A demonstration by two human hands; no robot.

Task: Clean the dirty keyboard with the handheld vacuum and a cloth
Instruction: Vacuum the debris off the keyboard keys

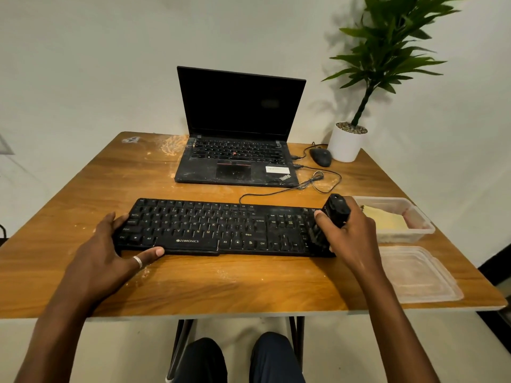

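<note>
Head: dusty black keyboard (210, 225), left hand (110, 252) bracing flat, right hand (351, 233) gripping vacuum (336, 210).

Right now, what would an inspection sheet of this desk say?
Surface: wooden table, dusty, with pale smears and crumbs.
Job's things: keyboard flat near the front edge; vacuum over its right end; yellow pad, perhaps the cloth, in the tub.
Clutter: laptop, open and dusty; mouse; lid beside the tub.
Hands: left hand rests on the keyboard's left end; right hand grips the vacuum.
Cables: cable from keyboard to laptop, bunched midway.
Surroundings: potted plant, white wall.
</note>
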